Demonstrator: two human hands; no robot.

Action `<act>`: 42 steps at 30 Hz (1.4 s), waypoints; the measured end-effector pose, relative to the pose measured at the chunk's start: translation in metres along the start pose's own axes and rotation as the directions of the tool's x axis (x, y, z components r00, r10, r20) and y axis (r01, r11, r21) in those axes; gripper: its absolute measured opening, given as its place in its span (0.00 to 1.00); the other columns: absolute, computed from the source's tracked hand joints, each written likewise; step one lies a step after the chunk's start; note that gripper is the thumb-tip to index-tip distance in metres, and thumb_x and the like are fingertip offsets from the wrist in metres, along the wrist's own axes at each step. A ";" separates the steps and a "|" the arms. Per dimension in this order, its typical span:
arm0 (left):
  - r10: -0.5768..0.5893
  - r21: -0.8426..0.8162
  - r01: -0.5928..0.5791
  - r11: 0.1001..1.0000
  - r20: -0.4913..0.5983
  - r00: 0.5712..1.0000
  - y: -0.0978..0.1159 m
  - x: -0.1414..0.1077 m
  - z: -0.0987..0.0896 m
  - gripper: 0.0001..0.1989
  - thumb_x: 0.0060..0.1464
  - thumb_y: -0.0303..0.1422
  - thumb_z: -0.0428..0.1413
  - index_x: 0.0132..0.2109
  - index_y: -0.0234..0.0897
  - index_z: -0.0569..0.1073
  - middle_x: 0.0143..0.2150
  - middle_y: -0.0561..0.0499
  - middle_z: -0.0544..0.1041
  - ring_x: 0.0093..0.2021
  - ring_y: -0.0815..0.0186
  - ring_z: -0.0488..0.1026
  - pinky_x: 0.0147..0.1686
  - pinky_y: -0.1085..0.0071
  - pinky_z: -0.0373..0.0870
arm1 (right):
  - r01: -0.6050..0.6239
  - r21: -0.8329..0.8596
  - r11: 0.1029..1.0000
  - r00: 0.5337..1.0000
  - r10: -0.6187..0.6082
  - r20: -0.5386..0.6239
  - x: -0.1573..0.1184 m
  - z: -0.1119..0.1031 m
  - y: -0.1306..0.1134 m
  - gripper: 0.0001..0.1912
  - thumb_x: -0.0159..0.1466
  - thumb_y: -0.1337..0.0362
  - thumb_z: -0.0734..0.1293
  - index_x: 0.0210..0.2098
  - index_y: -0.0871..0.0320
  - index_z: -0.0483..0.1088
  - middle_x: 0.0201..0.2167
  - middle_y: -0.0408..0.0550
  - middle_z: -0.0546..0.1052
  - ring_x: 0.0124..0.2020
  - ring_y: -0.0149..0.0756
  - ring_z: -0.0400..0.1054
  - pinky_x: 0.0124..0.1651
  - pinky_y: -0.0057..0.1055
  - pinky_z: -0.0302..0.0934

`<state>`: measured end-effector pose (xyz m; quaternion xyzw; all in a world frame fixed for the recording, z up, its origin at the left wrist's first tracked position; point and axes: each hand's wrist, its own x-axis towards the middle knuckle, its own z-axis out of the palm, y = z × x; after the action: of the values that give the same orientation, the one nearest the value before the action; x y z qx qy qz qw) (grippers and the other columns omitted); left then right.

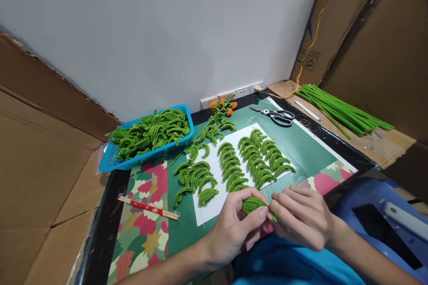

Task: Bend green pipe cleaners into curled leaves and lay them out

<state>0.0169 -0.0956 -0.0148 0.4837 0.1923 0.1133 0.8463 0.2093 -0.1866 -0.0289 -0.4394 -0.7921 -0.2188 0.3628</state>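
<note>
My left hand [236,222] is closed around a green fuzzy leaf [252,205], which looks made of bent pipe cleaner. Its lower tip is pinched by my right hand [301,216], whose fingers are curled; they partly hide that end. Just beyond my hands lies a white sheet of paper [214,213]. Curved green leaves [230,167] of the same sort are laid on it in several overlapping rows. A looser group of leaves [197,176] spreads over the paper's left edge onto the green mat [183,227].
A blue basket [147,158] heaped with green leaves stands at the back left. Wrapped chopsticks [149,208] lie at left. Behind the paper are an orange-flowered stem [222,107] and black-handled scissors [279,116]. Green sticks [344,111] and a white pen [307,110] lie at right.
</note>
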 end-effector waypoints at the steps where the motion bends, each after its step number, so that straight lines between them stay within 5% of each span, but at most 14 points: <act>1: -0.005 -0.018 0.005 1.000 0.001 1.000 0.000 0.000 0.000 0.21 0.66 0.49 0.68 0.46 0.35 0.73 0.29 0.55 0.76 0.16 0.80 0.59 0.17 0.81 0.55 | -0.021 0.036 0.999 1.000 0.021 -0.021 0.000 0.002 -0.001 0.09 0.73 0.72 0.62 0.42 0.62 0.75 0.24 0.46 0.76 0.22 0.35 0.66 0.26 0.36 0.55; 8: -0.057 -0.105 0.055 0.993 -0.015 0.998 0.002 -0.005 -0.002 0.22 0.65 0.48 0.70 0.47 0.36 0.72 0.28 0.55 0.78 0.15 0.81 0.59 0.17 0.83 0.52 | -0.191 0.302 0.934 0.959 0.243 -0.145 0.001 0.023 -0.015 0.10 0.74 0.74 0.60 0.39 0.57 0.70 0.23 0.42 0.72 0.19 0.32 0.60 0.24 0.35 0.50; 12: -0.129 -0.210 0.124 0.970 -0.008 0.992 0.003 -0.003 -0.001 0.22 0.61 0.47 0.72 0.46 0.36 0.73 0.27 0.56 0.78 0.13 0.81 0.56 0.14 0.83 0.49 | -0.110 0.230 0.967 0.972 0.152 -0.176 0.006 0.023 -0.010 0.16 0.78 0.71 0.57 0.37 0.59 0.72 0.21 0.43 0.71 0.20 0.34 0.58 0.25 0.36 0.47; 17: -0.171 -0.194 0.156 0.968 -0.064 0.983 0.001 0.003 -0.005 0.25 0.58 0.49 0.73 0.46 0.37 0.72 0.23 0.57 0.77 0.12 0.80 0.56 0.14 0.84 0.51 | -0.084 0.146 0.986 0.995 0.091 -0.042 0.017 0.015 0.004 0.29 0.83 0.61 0.54 0.27 0.56 0.69 0.19 0.41 0.65 0.20 0.34 0.53 0.24 0.38 0.45; 23: -0.149 -0.030 0.148 0.988 -0.037 0.988 0.006 0.008 -0.012 0.24 0.63 0.51 0.69 0.43 0.37 0.71 0.22 0.59 0.74 0.11 0.79 0.59 0.10 0.84 0.50 | -0.097 0.118 0.988 0.995 0.098 0.002 0.017 0.013 0.009 0.24 0.80 0.70 0.56 0.27 0.57 0.70 0.21 0.42 0.67 0.21 0.34 0.55 0.25 0.37 0.47; 34: -0.232 -0.271 0.228 0.935 0.018 0.973 0.024 0.002 -0.008 0.18 0.62 0.43 0.71 0.40 0.37 0.73 0.25 0.60 0.73 0.11 0.82 0.52 0.11 0.85 0.53 | -0.032 0.138 0.990 0.993 0.048 -0.112 0.022 0.018 0.009 0.18 0.80 0.71 0.57 0.37 0.63 0.75 0.20 0.43 0.69 0.21 0.35 0.56 0.26 0.38 0.45; 38: -0.069 -0.145 0.069 0.987 0.006 0.998 0.014 0.004 -0.021 0.24 0.61 0.51 0.71 0.50 0.41 0.72 0.23 0.61 0.73 0.10 0.80 0.55 0.12 0.84 0.51 | -0.167 0.265 0.950 0.974 0.200 -0.103 0.024 0.028 0.005 0.22 0.83 0.65 0.55 0.34 0.58 0.70 0.21 0.41 0.69 0.21 0.32 0.54 0.27 0.35 0.46; 42: -0.008 0.139 0.036 0.990 -0.202 0.979 0.017 0.003 -0.022 0.24 0.62 0.54 0.69 0.48 0.38 0.75 0.24 0.59 0.71 0.15 0.78 0.59 0.14 0.85 0.49 | -0.356 0.505 0.786 0.914 0.407 0.011 0.026 0.033 0.001 0.22 0.83 0.60 0.55 0.33 0.55 0.65 0.23 0.38 0.66 0.22 0.28 0.57 0.28 0.30 0.50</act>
<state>0.0096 -0.0692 -0.0110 0.5264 0.2897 0.1381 0.7873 0.1886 -0.1497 -0.0298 -0.4705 -0.6973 0.0491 0.5385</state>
